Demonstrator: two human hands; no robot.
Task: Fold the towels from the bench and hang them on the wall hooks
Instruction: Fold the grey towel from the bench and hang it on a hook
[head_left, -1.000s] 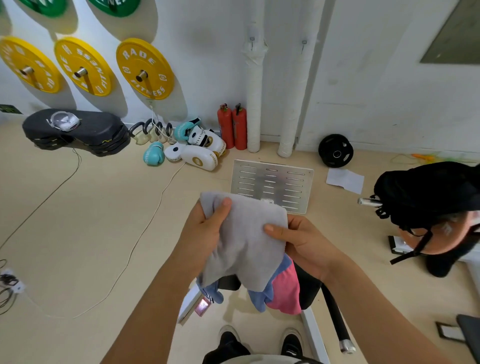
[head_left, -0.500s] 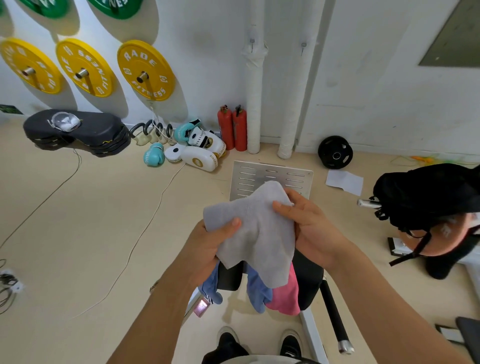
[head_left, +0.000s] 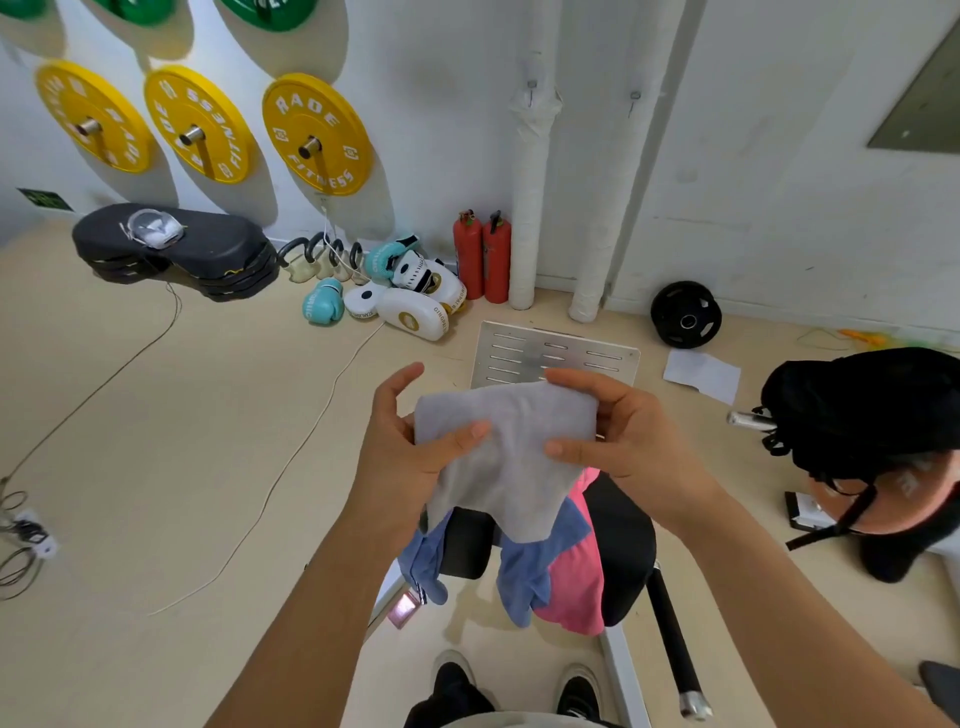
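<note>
A grey towel (head_left: 514, 457), partly folded, hangs in the air between both hands above the black bench (head_left: 618, 530). My left hand (head_left: 405, 452) pinches its left edge with the thumb on top, the fingers reaching up behind. My right hand (head_left: 623, 441) pinches the right edge between thumb and fingers. Beneath it a blue towel (head_left: 524, 577) and a pink towel (head_left: 576, 587) lie draped over the bench. Two small wall hooks (head_left: 531, 91) sit high on the white wall by the wrapped pipes.
Yellow weight plates (head_left: 317, 135) hang on the wall at left. Boxing gloves and pads (head_left: 410, 296), two red extinguishers (head_left: 483, 260), a metal grate (head_left: 556, 353) and a black plate (head_left: 685, 314) lie by the wall. Cables (head_left: 260, 499) cross the floor. A black bag (head_left: 872, 410) sits right.
The hands have shifted along the grey towel: the left thumb now sits further in on its front, the right hand holds its right edge, and the top edge lies level.
</note>
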